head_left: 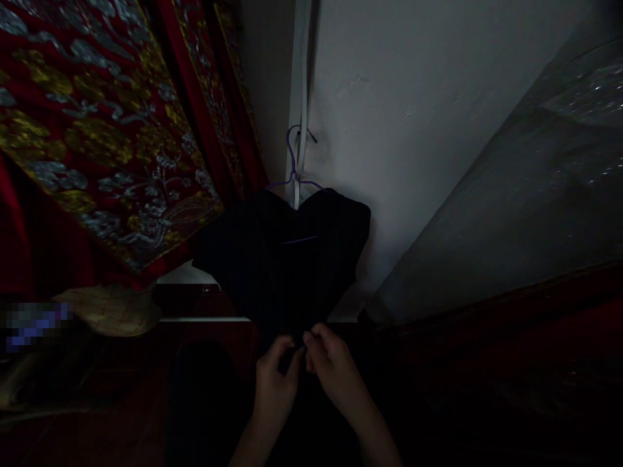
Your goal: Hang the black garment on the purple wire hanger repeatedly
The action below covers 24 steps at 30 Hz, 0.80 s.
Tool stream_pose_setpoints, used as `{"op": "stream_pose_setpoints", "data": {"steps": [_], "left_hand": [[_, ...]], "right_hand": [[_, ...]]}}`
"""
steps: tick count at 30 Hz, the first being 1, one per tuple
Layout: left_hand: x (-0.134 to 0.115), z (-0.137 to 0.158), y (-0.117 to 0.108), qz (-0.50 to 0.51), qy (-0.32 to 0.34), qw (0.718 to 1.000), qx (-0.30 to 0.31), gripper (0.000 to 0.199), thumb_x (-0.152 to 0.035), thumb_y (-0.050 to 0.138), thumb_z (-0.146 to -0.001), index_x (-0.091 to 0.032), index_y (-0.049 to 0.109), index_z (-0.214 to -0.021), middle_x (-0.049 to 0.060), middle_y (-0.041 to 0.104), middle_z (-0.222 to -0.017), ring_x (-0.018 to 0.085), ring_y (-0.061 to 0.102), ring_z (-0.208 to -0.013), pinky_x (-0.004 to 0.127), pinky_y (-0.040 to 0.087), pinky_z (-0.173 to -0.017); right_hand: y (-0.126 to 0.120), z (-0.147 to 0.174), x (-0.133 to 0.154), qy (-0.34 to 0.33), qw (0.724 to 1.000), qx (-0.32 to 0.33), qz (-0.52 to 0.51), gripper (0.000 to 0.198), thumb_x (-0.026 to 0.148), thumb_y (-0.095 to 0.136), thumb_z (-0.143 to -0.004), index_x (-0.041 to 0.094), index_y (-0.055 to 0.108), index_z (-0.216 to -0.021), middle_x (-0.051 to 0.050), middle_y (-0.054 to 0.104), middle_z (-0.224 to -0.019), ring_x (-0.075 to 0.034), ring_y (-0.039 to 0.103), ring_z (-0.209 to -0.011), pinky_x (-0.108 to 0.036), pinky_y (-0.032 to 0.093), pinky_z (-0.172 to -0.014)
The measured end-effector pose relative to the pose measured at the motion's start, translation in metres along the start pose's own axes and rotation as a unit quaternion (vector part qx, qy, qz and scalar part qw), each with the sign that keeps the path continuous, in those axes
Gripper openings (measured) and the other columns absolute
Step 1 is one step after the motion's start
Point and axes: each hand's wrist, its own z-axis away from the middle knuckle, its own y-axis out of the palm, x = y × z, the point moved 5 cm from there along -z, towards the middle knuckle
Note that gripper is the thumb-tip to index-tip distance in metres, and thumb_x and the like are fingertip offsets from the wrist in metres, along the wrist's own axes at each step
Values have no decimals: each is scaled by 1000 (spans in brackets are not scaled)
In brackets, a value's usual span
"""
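While I watch through the head view, the dark short-sleeved garment (pixel 260 259) hangs on a purple hanger (pixel 293 174) before the pale wall (pixel 389 117), right of red embroidered cloth (pixel 111 139); I see the left hand (pixel 278 371) and right hand (pixel 329 362), close together, each pinching its front.

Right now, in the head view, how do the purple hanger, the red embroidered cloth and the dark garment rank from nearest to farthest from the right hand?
From the right hand:
1. Dark garment: right at the fingertips.
2. Purple hanger: above the hand, in the garment's neck.
3. Red embroidered cloth: upper left of the picture.
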Motion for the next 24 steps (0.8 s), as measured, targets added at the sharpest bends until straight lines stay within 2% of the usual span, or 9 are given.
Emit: {"op": "stream_pose_setpoints", "data": {"steps": [5,8,10,14,16,19,22,23,24], "left_hand": [[-8,-3,-3,-41,43,998,-3,14,-24,58,-88,-19,65,-78,2,68,-73,18,66,-70,27,53,-67],[-5,-10,-5,-57,68,996,15,15,-24,54,-91,-20,63,-80,3,67,-77,18,66,-75,27,52,-72],[1,-19,-6,-84,74,993,27,15,-26,53,-93,-20,61,-82,3,66,-78,19,66,-77,27,51,-73],[20,-41,-11,-144,70,986,45,13,-27,52,-93,-20,59,-85,4,66,-80,20,66,-79,29,50,-74],[29,-55,-12,-167,63,982,67,13,-24,50,-93,-19,60,-88,6,68,-85,22,67,-84,31,50,-78],[33,-80,-11,-188,45,970,147,12,-15,51,-89,-17,63,-85,8,70,-84,22,68,-81,32,51,-76],[3,-111,-16,-179,51,960,210,9,-11,62,-81,-17,67,-85,5,73,-84,20,70,-79,30,53,-75],[-18,-122,-19,-168,70,961,210,14,-13,64,-83,-19,69,-95,5,74,-94,20,71,-88,30,53,-83],[-44,-132,-24,-140,117,965,188,21,-17,65,-86,-20,67,-107,6,74,-103,20,70,-95,31,53,-88]], "right_hand": [[2,0,2,40,994,28,-93,42,59,58,-84,19,55,-71,4,51,-50,-11,48,-46,-24,36,-49],[-5,-29,17,66,985,38,-156,42,58,67,-75,17,59,-70,5,50,-45,-8,41,-39,-21,28,-43],[-18,-63,45,52,978,35,-199,40,53,73,-67,15,60,-66,6,47,-42,-6,36,-37,-20,22,-40],[-52,-130,127,-45,954,-12,-295,27,35,77,-64,13,61,-62,7,45,-43,-3,34,-39,-17,18,-38],[-58,-146,156,-69,947,-22,-312,21,29,74,-68,12,62,-63,6,47,-45,-3,36,-39,-17,19,-38],[-52,-144,170,-105,949,-32,-296,23,32,71,-74,13,63,-66,5,51,-47,-4,40,-39,-17,23,-38],[-42,-128,161,-144,957,-33,-249,30,44,70,-77,16,63,-71,5,53,-47,-6,44,-39,-18,26,-38],[-40,-124,158,-157,959,-32,-232,32,47,70,-78,17,62,-72,5,53,-47,-6,44,-39,-18,27,-38],[-39,-120,157,-170,961,-31,-217,33,49,69,-78,17,61,-72,5,53,-47,-6,45,-39,-18,27,-38]]}}
